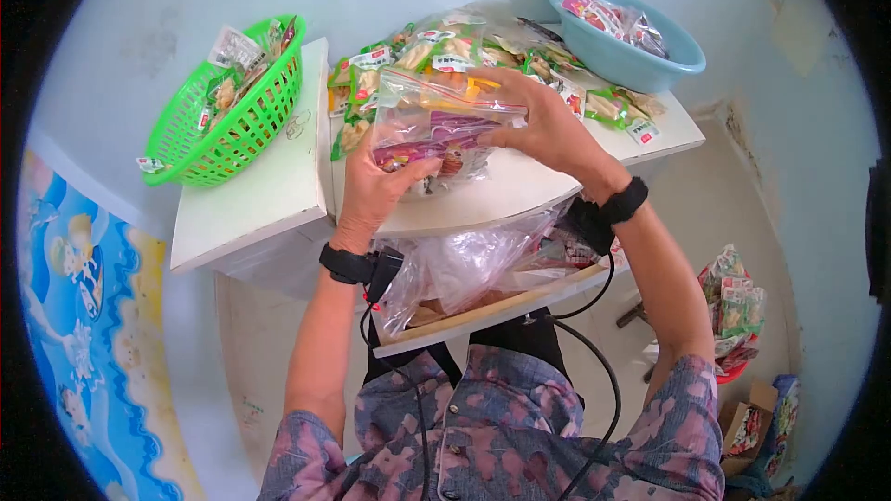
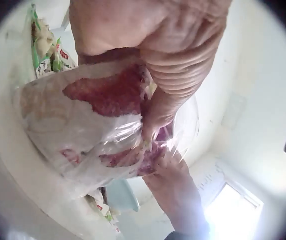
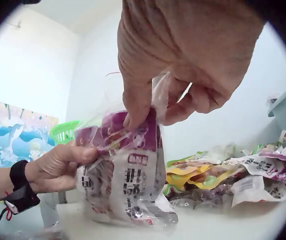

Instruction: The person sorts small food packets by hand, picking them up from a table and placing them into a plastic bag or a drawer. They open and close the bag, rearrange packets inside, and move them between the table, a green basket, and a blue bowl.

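A clear zip bag (image 1: 401, 104) stands on the white tabletop in front of me, with purple-and-white snack packets (image 3: 139, 172) inside. My left hand (image 1: 376, 187) grips the bag's left side, its thumb across the near face. At the right, my right hand (image 1: 555, 130) has its thumb and fingers at the bag's upper part. The right wrist view shows that thumb and the fingers pinching the plastic and a packet's purple top edge. In the left wrist view, the left hand (image 2: 158, 45) covers part of the bag.
Behind the bag lies a heap of green and yellow snack packets (image 1: 371, 79). A green basket (image 1: 255, 116) stands left, a blue basin (image 1: 640, 70) back right, both holding packets. Below the tabletop, an open drawer (image 1: 497, 313) holds clear plastic bags. More packets (image 1: 738, 306) are at the lower right.
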A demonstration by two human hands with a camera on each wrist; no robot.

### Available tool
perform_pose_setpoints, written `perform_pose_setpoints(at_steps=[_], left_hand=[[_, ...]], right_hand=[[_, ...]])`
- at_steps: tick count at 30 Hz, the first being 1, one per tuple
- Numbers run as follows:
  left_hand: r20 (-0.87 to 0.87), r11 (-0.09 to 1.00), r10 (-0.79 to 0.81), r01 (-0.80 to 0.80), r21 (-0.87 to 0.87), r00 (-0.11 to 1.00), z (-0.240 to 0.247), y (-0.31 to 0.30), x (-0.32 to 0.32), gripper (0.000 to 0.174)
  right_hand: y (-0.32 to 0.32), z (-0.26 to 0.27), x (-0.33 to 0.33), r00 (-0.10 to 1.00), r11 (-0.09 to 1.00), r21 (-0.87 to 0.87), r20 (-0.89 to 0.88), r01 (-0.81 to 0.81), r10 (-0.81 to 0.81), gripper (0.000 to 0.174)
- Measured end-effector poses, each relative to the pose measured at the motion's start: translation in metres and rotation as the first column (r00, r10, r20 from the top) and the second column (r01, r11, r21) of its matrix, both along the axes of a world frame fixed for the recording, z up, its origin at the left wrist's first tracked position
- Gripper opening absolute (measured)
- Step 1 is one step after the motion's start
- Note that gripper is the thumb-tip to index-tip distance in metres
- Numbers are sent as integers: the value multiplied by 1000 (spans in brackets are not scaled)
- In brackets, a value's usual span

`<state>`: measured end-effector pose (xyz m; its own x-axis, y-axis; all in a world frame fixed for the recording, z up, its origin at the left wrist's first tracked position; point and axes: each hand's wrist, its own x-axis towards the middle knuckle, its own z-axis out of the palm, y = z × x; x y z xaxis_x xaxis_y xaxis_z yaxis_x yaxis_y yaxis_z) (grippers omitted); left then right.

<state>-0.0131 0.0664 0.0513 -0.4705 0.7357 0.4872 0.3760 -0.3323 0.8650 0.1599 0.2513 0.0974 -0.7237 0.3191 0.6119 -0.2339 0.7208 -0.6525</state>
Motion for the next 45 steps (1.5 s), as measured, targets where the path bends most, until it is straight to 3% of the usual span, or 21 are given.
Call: perform_pose_setpoints(at_steps=[2, 5, 8, 9, 11, 18, 21, 27, 29, 35, 41, 45], left_hand=[[-46, 994, -17, 12, -104, 999, -4, -3, -15, 36], [-195, 973, 85, -123, -193, 977, 14, -9, -22, 33], [-37, 987, 86, -90, -131, 996, 20, -7, -20, 29], [-23, 992, 83, -85, -92, 996, 23, -7, -17, 30], [5, 997, 78, -78, -12, 997, 28, -6, -11, 33], [-24, 997, 34, -36, -75, 999, 50, -13, -18, 31], [-22, 997, 9, -11, -74, 1000, 54, -15, -18, 30], [37, 1000, -30, 30, 0, 999, 65, -14, -16, 35], [104, 995, -95, 95, 4, 990, 77, -15, -13, 35], [51, 995, -81, 79, 54, 995, 74, -17, -23, 27], [-48, 996, 45, -41, 85, 998, 95, -19, -27, 18], [-54, 991, 46, -38, 128, 997, 94, -19, -30, 11]], right_hand=[[5, 7, 1, 995, 996, 14, 38, -88, 87, 36], [8, 33, 7, 979, 998, -27, 193, -64, 68, 21], [8, 50, 3, 996, 995, -74, 46, -72, 75, 9], [8, 50, 1, 999, 1000, 14, 48, -14, 13, 11], [7, 50, -5, 1000, 1000, 15, 7, -21, 21, 15], [-3, 69, -21, 994, 998, 27, -86, -63, 65, 23], [-7, 74, -16, 998, 998, 58, -65, 13, -10, 27], [7, 65, -16, 985, 997, -73, -171, -8, -5, 23], [5, 68, -13, 988, 995, -95, -154, -22, 7, 23], [5, 66, -2, 994, 992, -124, -102, -35, 22, 25], [-1, 77, 6, 998, 988, -156, -69, -17, 7, 26], [11, 72, 9, 994, 985, -162, 100, 50, -34, 19]])
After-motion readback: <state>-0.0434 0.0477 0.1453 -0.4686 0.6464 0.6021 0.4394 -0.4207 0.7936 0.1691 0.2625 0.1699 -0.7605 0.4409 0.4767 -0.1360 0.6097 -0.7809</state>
